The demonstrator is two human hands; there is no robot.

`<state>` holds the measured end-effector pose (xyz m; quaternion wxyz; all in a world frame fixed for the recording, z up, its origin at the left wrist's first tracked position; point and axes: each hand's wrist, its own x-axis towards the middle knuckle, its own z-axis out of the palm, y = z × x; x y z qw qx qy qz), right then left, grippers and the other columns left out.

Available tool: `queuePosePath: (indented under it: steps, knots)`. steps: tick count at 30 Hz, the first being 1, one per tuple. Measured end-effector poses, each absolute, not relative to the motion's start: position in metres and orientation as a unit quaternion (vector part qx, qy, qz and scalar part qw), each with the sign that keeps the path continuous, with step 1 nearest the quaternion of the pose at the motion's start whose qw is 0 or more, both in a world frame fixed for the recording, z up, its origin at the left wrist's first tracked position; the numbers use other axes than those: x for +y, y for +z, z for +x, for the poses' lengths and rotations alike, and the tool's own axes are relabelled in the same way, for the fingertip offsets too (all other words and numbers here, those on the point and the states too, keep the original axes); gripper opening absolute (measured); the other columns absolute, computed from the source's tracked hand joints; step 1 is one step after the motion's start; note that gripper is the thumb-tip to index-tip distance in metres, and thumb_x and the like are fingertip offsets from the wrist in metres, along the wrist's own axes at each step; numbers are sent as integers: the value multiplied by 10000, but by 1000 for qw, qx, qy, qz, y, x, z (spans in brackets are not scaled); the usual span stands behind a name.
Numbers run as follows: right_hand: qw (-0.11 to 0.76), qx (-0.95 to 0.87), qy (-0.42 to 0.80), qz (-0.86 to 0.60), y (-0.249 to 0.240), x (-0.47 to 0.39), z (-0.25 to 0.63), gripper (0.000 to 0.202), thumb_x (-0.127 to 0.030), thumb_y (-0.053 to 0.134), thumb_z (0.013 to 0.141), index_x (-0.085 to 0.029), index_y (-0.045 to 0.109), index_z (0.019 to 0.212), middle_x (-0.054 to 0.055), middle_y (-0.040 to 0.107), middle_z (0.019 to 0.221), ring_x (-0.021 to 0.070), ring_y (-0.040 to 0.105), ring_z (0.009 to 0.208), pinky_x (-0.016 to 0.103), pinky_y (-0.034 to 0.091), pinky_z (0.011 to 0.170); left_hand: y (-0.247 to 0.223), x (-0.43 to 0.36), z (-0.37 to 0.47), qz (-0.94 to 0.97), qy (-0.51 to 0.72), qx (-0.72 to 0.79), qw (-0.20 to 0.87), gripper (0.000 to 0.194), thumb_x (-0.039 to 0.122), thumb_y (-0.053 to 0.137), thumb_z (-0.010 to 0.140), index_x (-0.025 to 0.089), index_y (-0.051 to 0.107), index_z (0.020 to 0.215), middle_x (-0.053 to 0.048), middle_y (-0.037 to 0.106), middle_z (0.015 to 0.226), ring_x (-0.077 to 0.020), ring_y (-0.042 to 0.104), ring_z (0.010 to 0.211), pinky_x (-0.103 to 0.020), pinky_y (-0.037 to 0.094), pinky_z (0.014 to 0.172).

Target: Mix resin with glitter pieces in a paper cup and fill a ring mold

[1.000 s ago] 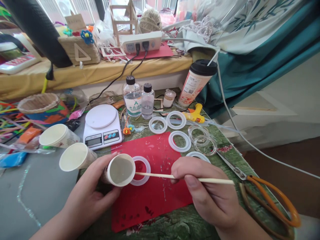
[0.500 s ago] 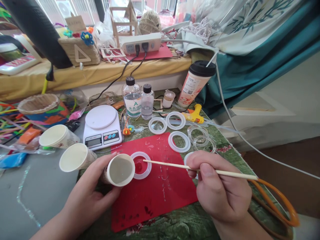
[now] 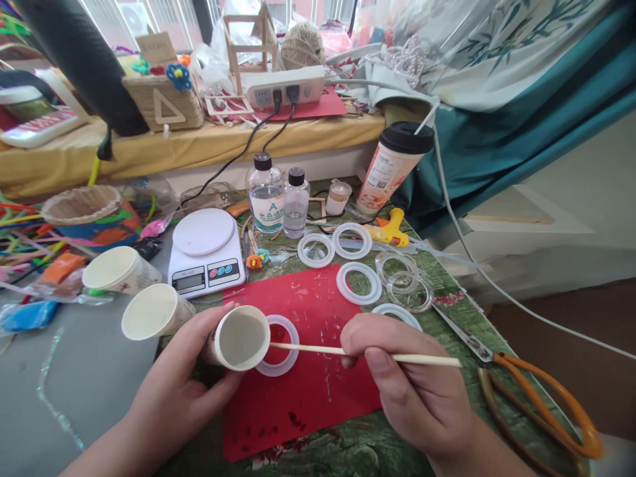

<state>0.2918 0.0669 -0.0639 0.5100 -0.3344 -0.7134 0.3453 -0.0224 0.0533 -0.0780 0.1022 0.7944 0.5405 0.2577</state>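
Note:
My left hand (image 3: 173, 384) is wrapped round a paper cup (image 3: 242, 338), tilted so that its greyish inside shows. My right hand (image 3: 412, 384) pinches a thin wooden stick (image 3: 318, 349), which points left. The stick's tip is at the cup's right rim, over a translucent ring mould (image 3: 293, 358); whether it touches the cup I cannot tell. That mould lies on a red sheet (image 3: 318, 397), partly hidden behind the cup. More white ring moulds (image 3: 358, 283) lie beyond my right hand, one of them partly covered by it.
Two paper cups (image 3: 149, 313) and a white scale (image 3: 205, 255) stand at the left. Clear bottles (image 3: 268, 202), a tilted drink cup (image 3: 390, 172) and a yellow glue gun (image 3: 392, 228) are at the back. Orange-handled scissors (image 3: 541, 384) lie at the right.
My right hand has moved left and slightly down with the stick, whose tip went from over the mould's middle to the cup's rim. The ring mould sits slightly lower. The scissors are more exposed.

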Motion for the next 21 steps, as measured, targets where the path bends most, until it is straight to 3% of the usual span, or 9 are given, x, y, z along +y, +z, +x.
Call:
queuePosePath:
  steps: [4,16,21]
  knots:
    - [499,-723,320,-355,-64,69,293,189,-148,525,1094,-246,687,1090,16,712,869,177,702,779,319,562,727,-77,53,-22,793,257,541,106,536,333,686,954,290,565,1475,-91,807,1343,-311,830,1158,-413,717,956]
    - [621,-621,204,-432,-77,62,294,238,-255,559,1095,-231,741,944,42,697,794,212,630,662,356,506,597,-80,52,-23,781,272,547,134,526,319,708,951,313,604,1467,-74,794,1398,-325,806,1225,-430,696,1005]
    - [632,-604,285,-393,-72,61,297,265,-249,537,1096,-234,723,907,26,654,742,201,602,627,372,530,620,-83,52,-25,779,267,553,129,537,340,719,952,302,592,1472,-91,791,1392,-335,806,1217,-449,689,1020]
